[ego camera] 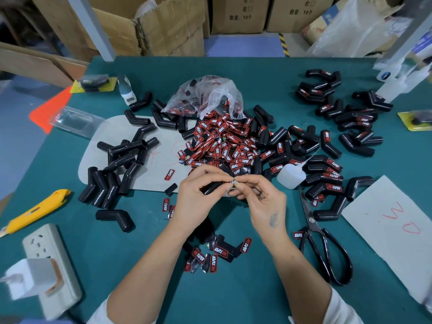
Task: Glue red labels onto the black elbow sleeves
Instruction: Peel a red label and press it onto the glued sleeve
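Red labels (222,141) read "TAPER". Cardboard box (239,14) prints "左", "右", "数量: 10个". Grey card (397,228) has "30" handwritten in red, seen upside down.

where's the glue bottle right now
In the head view the glue bottle lies on the table just right of the right hand, above the scissors, against labelled sleeves.

A small packing or assembly workshop, with stockroom goods close by. Stacked cardboard cartons (238,15) printed with quantity marks line the back. The green table (245,298) holds piles of black elbow sleeves (121,164), a heap of red labels (224,143) spilling from a plastic bag (208,94), a glue bottle (291,176), scissors (325,244), a yellow utility knife (37,211) and a power strip (51,265)
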Available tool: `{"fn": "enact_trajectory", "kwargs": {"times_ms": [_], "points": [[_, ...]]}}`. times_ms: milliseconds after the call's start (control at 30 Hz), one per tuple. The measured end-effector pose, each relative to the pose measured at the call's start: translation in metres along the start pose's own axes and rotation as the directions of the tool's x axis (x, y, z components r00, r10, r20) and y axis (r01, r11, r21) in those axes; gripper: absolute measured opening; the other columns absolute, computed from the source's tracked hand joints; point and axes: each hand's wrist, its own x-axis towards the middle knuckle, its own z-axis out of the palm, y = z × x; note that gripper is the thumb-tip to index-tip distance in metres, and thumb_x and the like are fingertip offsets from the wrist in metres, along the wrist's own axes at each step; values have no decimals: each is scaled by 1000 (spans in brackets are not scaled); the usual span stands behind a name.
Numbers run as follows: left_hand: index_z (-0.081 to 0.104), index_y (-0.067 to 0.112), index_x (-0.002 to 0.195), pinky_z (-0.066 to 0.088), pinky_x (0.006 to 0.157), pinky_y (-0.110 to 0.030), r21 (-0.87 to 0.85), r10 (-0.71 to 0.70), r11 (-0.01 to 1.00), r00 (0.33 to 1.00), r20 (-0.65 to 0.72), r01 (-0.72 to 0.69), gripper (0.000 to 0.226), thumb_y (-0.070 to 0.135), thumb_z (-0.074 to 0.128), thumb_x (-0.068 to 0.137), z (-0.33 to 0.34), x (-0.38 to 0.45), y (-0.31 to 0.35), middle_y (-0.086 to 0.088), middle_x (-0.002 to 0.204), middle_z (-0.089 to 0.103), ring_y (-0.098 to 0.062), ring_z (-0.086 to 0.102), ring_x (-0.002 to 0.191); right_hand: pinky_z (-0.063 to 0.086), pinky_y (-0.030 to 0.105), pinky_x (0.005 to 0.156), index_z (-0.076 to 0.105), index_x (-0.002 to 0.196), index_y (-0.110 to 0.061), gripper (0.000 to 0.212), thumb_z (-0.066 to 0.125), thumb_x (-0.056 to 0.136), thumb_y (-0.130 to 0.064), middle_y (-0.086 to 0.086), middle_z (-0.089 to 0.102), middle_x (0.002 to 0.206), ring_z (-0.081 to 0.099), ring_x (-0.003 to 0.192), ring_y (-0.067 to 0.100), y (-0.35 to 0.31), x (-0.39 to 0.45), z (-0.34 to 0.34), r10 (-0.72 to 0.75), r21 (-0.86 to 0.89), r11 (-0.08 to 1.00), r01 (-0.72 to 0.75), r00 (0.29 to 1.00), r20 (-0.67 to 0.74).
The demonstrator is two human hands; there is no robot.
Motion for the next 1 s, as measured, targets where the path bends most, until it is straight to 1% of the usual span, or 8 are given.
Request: {"fn": "enact_trajectory", "kwargs": {"times_ms": [100, 200, 300, 533, 800, 867, 933, 1000], "points": [[81, 24, 104, 48, 100, -20, -47, -27, 999, 999, 20, 27, 27, 2, 81, 89, -3, 1, -3, 11, 108, 71, -14, 68, 109, 58, 23, 78, 79, 103, -32, 31, 70, 98, -3, 6, 79, 86, 78, 84, 20, -2, 1, 0, 22, 63, 998, -22, 1000, 0], [75, 28, 108, 49, 107, -32, -61, 1, 998, 999, 33, 1, 30, 3, 75, 92, -3, 2, -3, 11, 115, 71, -19, 67, 117, 59, 25, 78, 79, 104, -31, 30, 71, 97, -3, 10, 79, 89, 78, 86, 22, -4, 5, -2, 75, 144, 987, -74, 997, -3], [73, 28, 106, 50, 106, -38, -55, 31, 998, 999, 15, -30, 26, 7, 73, 92, -1, 2, -4, 11, 115, 72, -21, 67, 117, 59, 26, 80, 78, 105, -31, 28, 71, 98, -5, 10, 79, 92, 78, 88, 24, -4, 5, -3, 63, 142, 988, -65, 998, 18], [76, 25, 104, 51, 106, -37, -62, 31, 998, 999, 8, -30, 17, 13, 73, 92, -2, 2, -7, 10, 114, 73, -21, 68, 116, 59, 25, 80, 82, 107, -32, 35, 68, 98, -2, 9, 81, 92, 79, 91, 23, -2, 5, -4, 65, 152, 986, -68, 998, 25], [73, 32, 106, 52, 104, -37, -65, 50, 997, 999, 0, -50, 20, 17, 72, 93, -3, 2, -5, 13, 114, 72, -23, 68, 114, 59, 24, 80, 80, 106, -33, 34, 69, 96, -2, 9, 81, 93, 79, 91, 25, -1, 4, -3, 55, 176, 983, -57, 998, 16], [73, 30, 106, 51, 104, -35, -61, 62, 996, 998, 10, -62, 20, 15, 71, 93, -3, 3, -6, 11, 114, 71, -23, 67, 114, 59, 24, 80, 78, 113, -36, 36, 70, 96, -6, 8, 80, 96, 79, 93, 26, 0, 4, -3, 38, 164, 986, -41, 999, 17], [74, 25, 106, 49, 103, -30, -45, 73, 996, 997, 7, -73, 20, 9, 70, 94, -6, 5, -10, 7, 113, 70, -21, 67, 114, 59, 24, 80, 73, 123, -44, 44, 69, 96, -9, 6, 79, 101, 78, 92, 26, -1, 4, -5, 27, 157, 987, -29, 999, 18], [75, 24, 105, 47, 103, -26, -37, 60, 997, 998, -7, -60, 24, 3, 69, 93, -11, 7, -12, 4, 112, 69, -20, 66, 113, 56, 22, 75, 67, 131, -48, 43, 67, 99, -19, 4, 77, 106, 75, 86, 17, -2, 6, -11, -9, 100, 995, 7, 1000, 12]]}}
